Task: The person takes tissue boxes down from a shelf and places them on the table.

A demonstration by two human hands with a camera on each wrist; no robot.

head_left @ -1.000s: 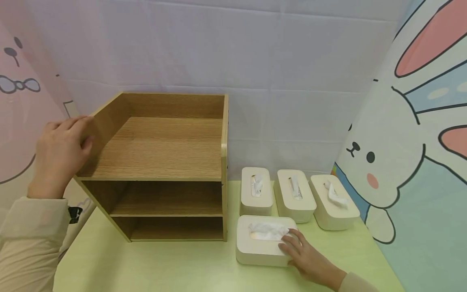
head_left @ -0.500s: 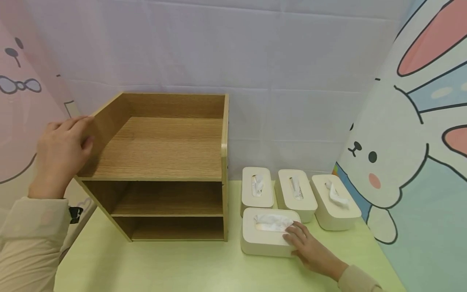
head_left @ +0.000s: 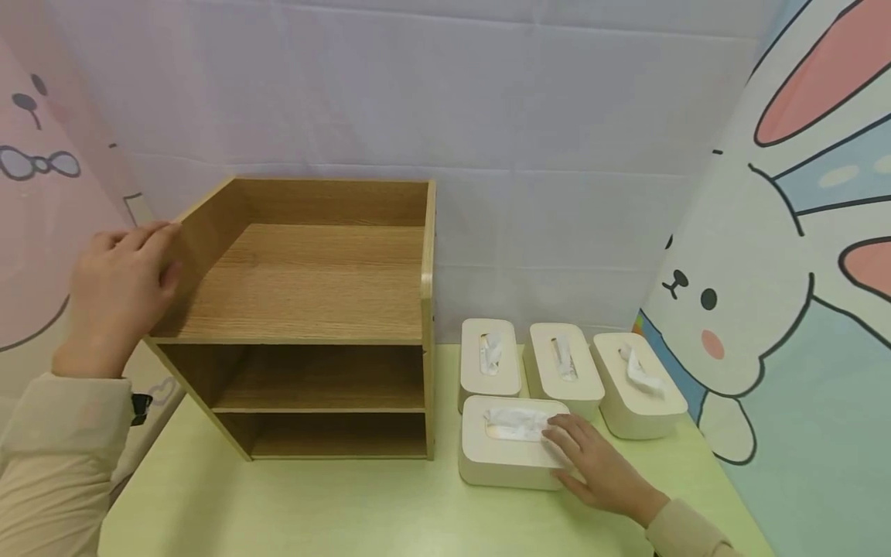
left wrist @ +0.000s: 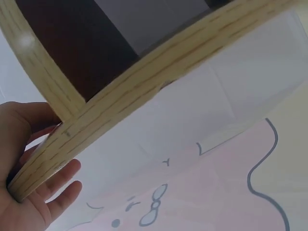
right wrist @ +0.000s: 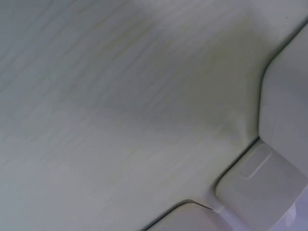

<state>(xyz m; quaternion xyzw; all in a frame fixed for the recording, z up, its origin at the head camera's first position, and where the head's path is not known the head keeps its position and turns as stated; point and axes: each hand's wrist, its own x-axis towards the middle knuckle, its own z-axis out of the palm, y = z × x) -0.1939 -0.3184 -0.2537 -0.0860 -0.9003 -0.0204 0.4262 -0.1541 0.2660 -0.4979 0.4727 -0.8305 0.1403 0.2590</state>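
My left hand [head_left: 121,294] grips the upper left side panel of a wooden shelf unit [head_left: 313,286]. In the left wrist view, the fingers and thumb lie on opposite sides of the panel edge [left wrist: 96,125]. A white tissue box [head_left: 511,456] lies crosswise on the table in front of other boxes, a tissue showing in its slot. My right hand [head_left: 602,468] rests at its right end, fingers fairly straight over the top and thumb by the front corner. The right wrist view shows box sides and table but no hand.
Behind the crosswise box stand three more tissue boxes: a left one [head_left: 473,375], a middle one [head_left: 578,391] and a right one [head_left: 643,414]. All rest on a pale green table [head_left: 334,503]. A white curtain [head_left: 557,116] hangs behind, with a rabbit-printed cloth [head_left: 752,325] at right.
The crosswise tissue box has slid back and slightly right, towards the boxes behind, then stayed still. My right hand's fingers and thumb have since spread. The left hand stays on the shelf unit.
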